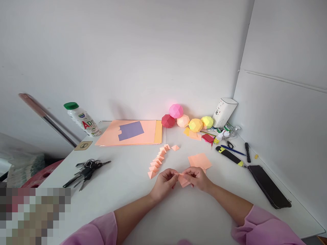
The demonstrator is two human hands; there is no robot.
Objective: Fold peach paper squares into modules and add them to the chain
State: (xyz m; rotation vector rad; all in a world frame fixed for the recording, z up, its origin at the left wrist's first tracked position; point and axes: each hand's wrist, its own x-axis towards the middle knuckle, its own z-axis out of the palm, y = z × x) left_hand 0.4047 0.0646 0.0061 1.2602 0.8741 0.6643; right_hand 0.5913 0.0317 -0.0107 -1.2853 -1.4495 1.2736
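Paper (183,180), peach and apparently mid-fold, pinched between both hands (163,185), with a row of pointed folded units (155,164) done and flat peach squares (200,160) left.

Loads of bare table (127,177) between the left hand (165,183) and the keys (89,170), same off the right hand (200,178) until the box cutter (230,156) and phone (269,187). Folded paper pieces (154,168) block just ahead of the left hand tho.

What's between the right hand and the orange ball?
Head view, starting from the right hand: loose peach papers first, then a strip of table, then yellow and peach scraps by the orange ball.
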